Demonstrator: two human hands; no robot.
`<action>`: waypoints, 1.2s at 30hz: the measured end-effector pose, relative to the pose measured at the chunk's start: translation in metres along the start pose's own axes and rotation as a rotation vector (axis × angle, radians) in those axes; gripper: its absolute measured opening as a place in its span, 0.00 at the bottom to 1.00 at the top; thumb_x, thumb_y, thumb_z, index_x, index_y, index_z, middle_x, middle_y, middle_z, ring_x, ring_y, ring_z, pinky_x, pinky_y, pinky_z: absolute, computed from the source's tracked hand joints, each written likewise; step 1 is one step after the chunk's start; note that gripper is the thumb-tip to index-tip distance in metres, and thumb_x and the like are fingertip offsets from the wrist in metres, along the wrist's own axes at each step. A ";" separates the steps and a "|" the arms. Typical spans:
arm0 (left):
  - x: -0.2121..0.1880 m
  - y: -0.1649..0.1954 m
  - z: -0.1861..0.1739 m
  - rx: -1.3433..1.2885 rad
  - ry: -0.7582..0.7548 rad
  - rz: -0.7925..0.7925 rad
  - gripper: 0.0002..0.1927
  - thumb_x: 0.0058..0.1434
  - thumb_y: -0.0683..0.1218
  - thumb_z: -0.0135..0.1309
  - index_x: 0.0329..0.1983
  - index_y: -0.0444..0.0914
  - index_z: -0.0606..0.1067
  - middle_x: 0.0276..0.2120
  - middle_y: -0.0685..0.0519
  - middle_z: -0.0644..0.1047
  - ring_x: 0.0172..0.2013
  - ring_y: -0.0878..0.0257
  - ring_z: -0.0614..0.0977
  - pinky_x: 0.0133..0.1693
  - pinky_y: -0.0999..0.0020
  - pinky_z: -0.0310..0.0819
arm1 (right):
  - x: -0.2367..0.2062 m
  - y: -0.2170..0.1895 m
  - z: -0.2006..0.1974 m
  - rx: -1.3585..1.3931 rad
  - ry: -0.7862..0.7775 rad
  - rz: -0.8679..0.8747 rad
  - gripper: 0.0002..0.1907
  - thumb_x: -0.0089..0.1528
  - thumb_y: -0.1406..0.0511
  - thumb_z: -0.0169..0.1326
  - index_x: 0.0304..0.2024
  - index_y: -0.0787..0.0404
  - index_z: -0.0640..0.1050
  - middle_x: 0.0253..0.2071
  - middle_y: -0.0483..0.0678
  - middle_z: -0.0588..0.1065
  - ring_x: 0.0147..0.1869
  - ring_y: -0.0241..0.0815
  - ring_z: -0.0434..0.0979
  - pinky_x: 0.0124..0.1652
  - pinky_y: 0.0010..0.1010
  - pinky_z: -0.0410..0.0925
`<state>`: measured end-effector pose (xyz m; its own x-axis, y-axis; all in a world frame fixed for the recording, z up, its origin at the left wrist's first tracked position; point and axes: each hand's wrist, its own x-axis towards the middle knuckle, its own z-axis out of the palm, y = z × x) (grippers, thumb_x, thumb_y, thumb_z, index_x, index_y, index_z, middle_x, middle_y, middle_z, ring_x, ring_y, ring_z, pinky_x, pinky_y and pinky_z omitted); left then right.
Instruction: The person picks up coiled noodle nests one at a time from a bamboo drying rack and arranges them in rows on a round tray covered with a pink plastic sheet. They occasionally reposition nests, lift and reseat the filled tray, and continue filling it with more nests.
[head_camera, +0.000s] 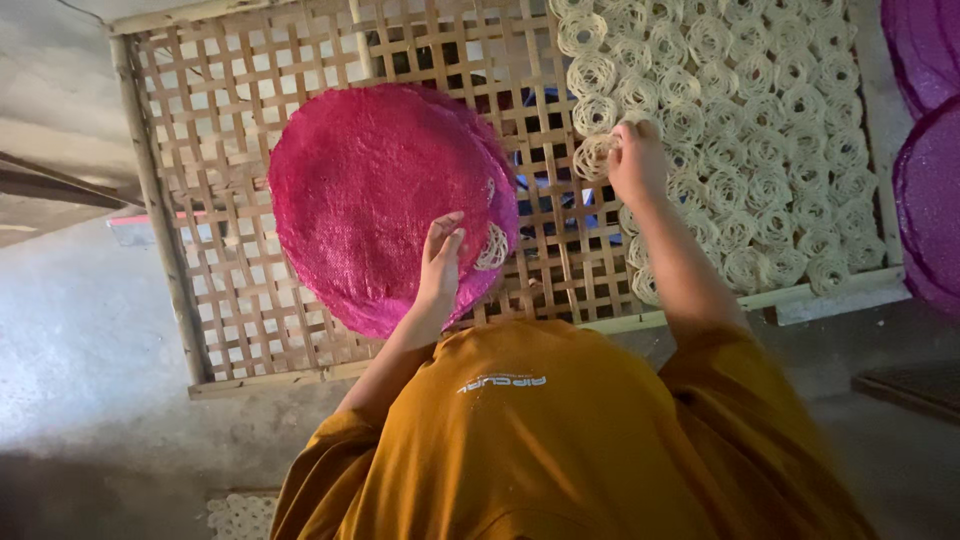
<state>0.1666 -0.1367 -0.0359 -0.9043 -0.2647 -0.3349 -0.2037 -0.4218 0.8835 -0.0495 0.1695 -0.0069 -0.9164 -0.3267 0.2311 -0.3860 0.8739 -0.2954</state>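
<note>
Many noodle coils (760, 130) on bamboo rack (210, 200)

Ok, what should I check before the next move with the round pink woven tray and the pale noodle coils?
1. Left hand grip on the round pink woven tray: ok, fingers on its lower edge, tray tilted over the rack.
2. Right hand hold on a pale noodle coil: ok, pinched at the edge of the laid rows.
3. Coils left on the tray: ok, one spare coil shows by the left hand.
4. Room on the bamboo lattice rack: ok, open lattice left of the rows.
5. Laid coil rows: ok, packed side by side.
6. Rack support underneath: cannot tell.
</note>
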 end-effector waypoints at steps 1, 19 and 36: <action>-0.002 0.005 0.000 0.053 0.007 0.035 0.15 0.70 0.43 0.50 0.59 0.39 0.72 0.57 0.54 0.72 0.56 0.65 0.72 0.58 0.66 0.66 | -0.001 0.001 0.002 0.020 0.004 0.028 0.14 0.61 0.71 0.60 0.48 0.64 0.75 0.47 0.60 0.72 0.46 0.62 0.75 0.42 0.50 0.70; -0.023 0.044 -0.051 1.184 0.126 0.442 0.06 0.63 0.43 0.58 0.42 0.42 0.78 0.56 0.55 0.77 0.56 0.56 0.77 0.57 0.56 0.71 | -0.038 -0.125 0.064 0.781 -0.030 -0.158 0.13 0.74 0.56 0.54 0.47 0.60 0.77 0.39 0.44 0.75 0.36 0.33 0.75 0.35 0.25 0.72; -0.076 0.043 -0.026 0.976 0.328 0.650 0.12 0.64 0.35 0.53 0.49 0.37 0.76 0.55 0.48 0.73 0.60 0.53 0.72 0.64 0.48 0.69 | -0.047 -0.205 -0.006 0.882 0.089 0.027 0.08 0.61 0.74 0.56 0.38 0.60 0.70 0.28 0.44 0.72 0.27 0.31 0.71 0.26 0.24 0.65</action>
<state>0.2364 -0.1575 0.0187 -0.8341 -0.4498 0.3194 -0.0723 0.6631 0.7450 0.0729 0.0078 0.0484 -0.9290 -0.2487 0.2741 -0.3388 0.2736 -0.9002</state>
